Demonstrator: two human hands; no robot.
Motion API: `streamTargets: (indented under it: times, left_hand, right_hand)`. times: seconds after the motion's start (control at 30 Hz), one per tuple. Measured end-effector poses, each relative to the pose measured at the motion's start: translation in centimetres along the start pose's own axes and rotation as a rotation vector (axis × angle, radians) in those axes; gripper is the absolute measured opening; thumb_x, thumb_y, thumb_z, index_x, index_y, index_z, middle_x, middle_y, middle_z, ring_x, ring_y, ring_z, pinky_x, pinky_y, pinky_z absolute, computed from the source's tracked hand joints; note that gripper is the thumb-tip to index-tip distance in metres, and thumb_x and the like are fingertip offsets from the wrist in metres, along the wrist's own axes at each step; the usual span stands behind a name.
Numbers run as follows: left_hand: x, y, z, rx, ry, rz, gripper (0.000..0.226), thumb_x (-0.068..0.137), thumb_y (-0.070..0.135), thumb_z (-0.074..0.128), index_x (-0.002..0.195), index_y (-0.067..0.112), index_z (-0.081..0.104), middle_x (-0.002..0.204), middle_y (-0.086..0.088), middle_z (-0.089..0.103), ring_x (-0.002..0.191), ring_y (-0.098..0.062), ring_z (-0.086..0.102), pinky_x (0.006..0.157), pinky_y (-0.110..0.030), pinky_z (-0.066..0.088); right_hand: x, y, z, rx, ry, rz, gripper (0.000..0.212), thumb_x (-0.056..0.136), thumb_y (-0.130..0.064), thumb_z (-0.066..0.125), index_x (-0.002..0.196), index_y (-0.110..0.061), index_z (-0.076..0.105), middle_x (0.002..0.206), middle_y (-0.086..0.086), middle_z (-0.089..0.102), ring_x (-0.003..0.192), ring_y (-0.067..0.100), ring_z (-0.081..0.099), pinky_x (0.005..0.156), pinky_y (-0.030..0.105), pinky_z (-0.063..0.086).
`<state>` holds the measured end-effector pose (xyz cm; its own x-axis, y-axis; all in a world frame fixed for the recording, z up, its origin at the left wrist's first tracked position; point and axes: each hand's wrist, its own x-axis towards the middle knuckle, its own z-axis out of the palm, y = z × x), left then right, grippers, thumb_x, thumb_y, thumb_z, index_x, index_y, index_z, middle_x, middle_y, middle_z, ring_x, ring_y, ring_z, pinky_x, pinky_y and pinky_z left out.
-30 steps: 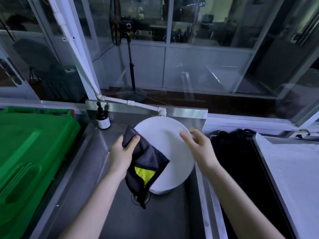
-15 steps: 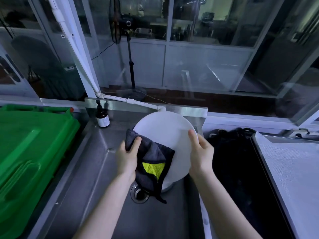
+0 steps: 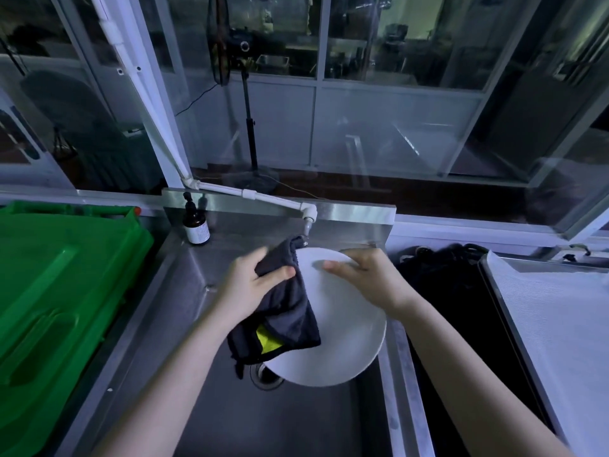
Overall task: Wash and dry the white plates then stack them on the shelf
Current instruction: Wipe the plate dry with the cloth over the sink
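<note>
We are at the wiping step, with one white plate [image 3: 346,341] held tilted over the sink [image 3: 263,423] in the lower middle of the frame. Its lower edge hangs just above the drain [image 3: 263,374]. The left grip [image 3: 250,288] is closed round a dark cloth [image 3: 290,311], the thumb pinching a fold against the fingers. The cloth drapes down over the plate's left edge and shows a yellow patch near its bottom. The right grip [image 3: 365,278] holds the plate at its upper rim, thumb lying on the face and fingers curled over the far edge. The tap [image 3: 308,222] sits just above the cloth's top corner. We cannot tell whether water is running, so this may be scrubbing or drying.

No shelf or other plates are in view, so we judge the task to be far from done. Next we would sweep the cloth across the bare right part of the face. The right grip would then turn the plate to bring round its back, keeping firm against the slick rim.
</note>
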<state>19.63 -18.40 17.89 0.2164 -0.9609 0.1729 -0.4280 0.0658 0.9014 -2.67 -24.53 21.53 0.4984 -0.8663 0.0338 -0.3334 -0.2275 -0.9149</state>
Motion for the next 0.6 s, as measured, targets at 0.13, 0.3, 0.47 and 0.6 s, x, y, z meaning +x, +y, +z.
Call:
streamTargets:
  times: [0.13,0.3,0.47,0.6]
  left_hand:
    - [-1.7,-1.3,2.5,-0.416,0.350,-0.349,0.014,0.087,0.030,0.071,0.095,0.020,0.067,0.092,-0.001,0.074,0.096,-0.024,0.069,0.089,-0.046,0.055]
    - [-1.9,-2.3,2.0,-0.362,0.341,-0.352,0.011,0.090,0.027,0.068,0.097,0.024,0.061,0.093,0.004,0.073,0.097,-0.023,0.069,0.089,-0.047,0.055]
    - [-0.8,-1.4,-0.2,-0.080,0.111,-0.126,0.057,0.089,0.027,0.070,0.140,0.037,0.046,0.132,0.022,0.056,0.119,0.007,0.051,0.102,-0.018,0.040]
    - [-0.4,0.2,-0.4,0.062,-0.139,0.027,0.058,0.088,0.020,0.072,0.130,0.049,0.045,0.122,0.038,0.051,0.115,0.024,0.044,0.092,0.004,0.029]
  right_hand:
    - [-0.5,1.3,2.4,0.549,0.533,0.274,0.027,0.089,-0.027,0.073,0.064,-0.018,0.073,0.064,-0.001,0.064,0.061,0.014,0.056,0.056,0.027,0.044]
    - [-1.4,2.6,3.5,0.465,0.450,0.295,0.032,0.090,-0.034,0.070,0.083,-0.003,0.065,0.078,0.019,0.060,0.074,0.024,0.057,0.068,0.039,0.044]
    - [0.1,1.3,-0.5,0.179,0.174,0.094,0.012,0.088,-0.033,0.075,0.097,-0.026,0.072,0.093,-0.005,0.075,0.080,0.012,0.068,0.073,0.032,0.054]
    - [0.9,0.5,-0.8,-0.066,-0.088,0.001,0.018,0.095,-0.030,0.066,0.101,-0.015,0.074,0.098,0.003,0.074,0.083,0.016,0.066,0.079,0.035,0.053]
